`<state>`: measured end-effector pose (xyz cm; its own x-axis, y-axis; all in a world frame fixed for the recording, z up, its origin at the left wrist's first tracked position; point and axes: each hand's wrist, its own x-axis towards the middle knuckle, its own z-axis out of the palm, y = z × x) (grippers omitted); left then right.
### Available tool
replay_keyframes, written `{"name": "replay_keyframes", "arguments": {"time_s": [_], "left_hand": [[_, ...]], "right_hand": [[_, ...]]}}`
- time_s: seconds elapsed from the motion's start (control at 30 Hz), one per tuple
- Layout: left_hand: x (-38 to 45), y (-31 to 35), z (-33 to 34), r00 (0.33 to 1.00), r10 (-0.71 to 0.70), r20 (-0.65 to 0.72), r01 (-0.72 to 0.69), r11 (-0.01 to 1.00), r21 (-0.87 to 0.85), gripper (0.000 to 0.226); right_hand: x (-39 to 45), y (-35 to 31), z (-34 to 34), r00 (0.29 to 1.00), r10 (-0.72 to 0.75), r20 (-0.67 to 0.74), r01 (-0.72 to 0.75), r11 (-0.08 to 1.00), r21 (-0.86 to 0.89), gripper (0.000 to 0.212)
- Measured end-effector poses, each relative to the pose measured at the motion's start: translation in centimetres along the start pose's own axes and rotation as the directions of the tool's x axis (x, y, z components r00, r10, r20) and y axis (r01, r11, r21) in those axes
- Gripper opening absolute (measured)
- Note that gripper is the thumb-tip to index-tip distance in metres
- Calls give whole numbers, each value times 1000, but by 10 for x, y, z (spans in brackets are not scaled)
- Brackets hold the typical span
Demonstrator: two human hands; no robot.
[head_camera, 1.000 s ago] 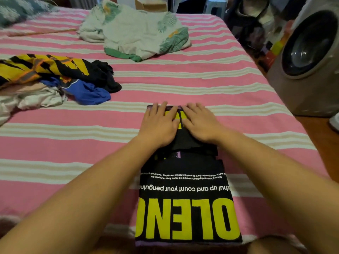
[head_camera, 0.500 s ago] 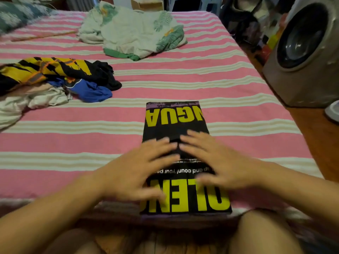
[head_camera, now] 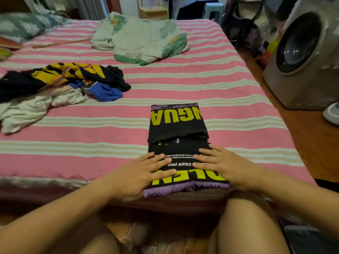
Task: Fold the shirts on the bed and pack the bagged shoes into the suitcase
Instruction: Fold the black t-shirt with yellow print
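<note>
Hands (head_camera: 183, 171) flat on shirt (head_camera: 176, 123), striped bed (head_camera: 229, 85)

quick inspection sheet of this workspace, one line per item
surface: bed with pink and cream striped sheet
job's things: black shirt with yellow lettering, folded into a narrow strip at the near edge; pile of unfolded shirts at left; no suitcase or bagged shoes seen
clutter: leaf-print garment crumpled at the far side; patterned pillow far left
grippers: left hand and right hand lie flat, fingers straight, on the shirt's near end
cables: nothing seen
surroundings: washing machine on the wooden floor at right; blue stool beyond the bed
</note>
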<state>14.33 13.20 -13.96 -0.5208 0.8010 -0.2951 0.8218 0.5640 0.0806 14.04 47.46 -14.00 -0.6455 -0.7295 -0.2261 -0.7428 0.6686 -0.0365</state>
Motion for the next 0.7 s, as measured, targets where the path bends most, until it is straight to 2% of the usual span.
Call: {"name": "replay_keyframes", "arguments": {"time_s": [0.07, 0.13, 0.17, 0.2, 0.23, 0.27, 0.33, 0.37, 0.4, 0.47, 0.53, 0.57, 0.6, 0.63, 0.67, 0.7], "left_hand": [[-16, 13, -7, 997, 60, 38, -54, 987, -151, 59], [-29, 24, -9, 1000, 14, -10, -17, 890, -456, 52], [-31, 28, -15, 994, -85, -73, 18, 768, -640, 41], [-29, 29, -24, 963, -233, -135, 31, 595, -803, 29], [-21, 26, -34, 898, -403, -177, 7, 416, -909, 22], [-9, 19, -43, 803, -557, -212, -33, 313, -949, 19], [23, -2, -60, 613, -763, -207, -76, 204, -976, 12], [40, -16, -65, 535, -830, -157, -91, 129, -988, 11], [57, -30, -67, 476, -876, -81, -96, 39, -995, 14], [85, -53, -63, 406, -912, 53, -9, -62, -998, 22], [100, -62, -56, 367, -925, 99, 200, -26, -979, 38], [102, -63, -51, 337, -939, 64, 310, 46, -950, 47], [101, -61, -46, 286, -958, -35, 411, 155, -898, 52], [99, -55, -43, 241, -946, -215, 483, 309, -819, 55], [98, -45, -42, 243, -877, -414, 526, 478, -704, 55], [101, -35, -41, 302, -779, -550, 534, 616, -580, 52]], "right_hand": [[-17, -14, -4, 999, -50, 3, 49, 990, 130, 71], [-32, -30, -14, 995, 22, 98, -61, 909, 412, 62], [-33, -34, -22, 990, 113, 80, -139, 818, 558, 50], [-29, -37, -34, 973, 230, 12, -171, 684, 709, 33], [-19, -37, -46, 932, 357, -57, -160, 547, 822, 18], [-4, -31, -56, 867, 475, -152, -114, 485, 867, 14], [36, -11, -71, 688, 671, -278, -141, 498, 855, 15], [58, 1, -73, 615, 737, -280, -179, 476, 861, 12], [79, 15, -71, 579, 778, -246, -219, 439, 872, 13], [115, 38, -53, 533, 843, -75, -374, 314, 872, 35], [131, 46, -32, 496, 866, 64, -517, 236, 823, 48], [134, 46, -25, 486, 871, 75, -544, 234, 806, 51], [134, 44, -20, 483, 874, 50, -550, 258, 794, 53], [132, 42, -18, 482, 876, 2, -556, 304, 773, 54], [129, 39, -19, 476, 878, -52, -576, 356, 736, 55], [126, 36, -21, 466, 876, -126, -601, 418, 681, 57]]}}
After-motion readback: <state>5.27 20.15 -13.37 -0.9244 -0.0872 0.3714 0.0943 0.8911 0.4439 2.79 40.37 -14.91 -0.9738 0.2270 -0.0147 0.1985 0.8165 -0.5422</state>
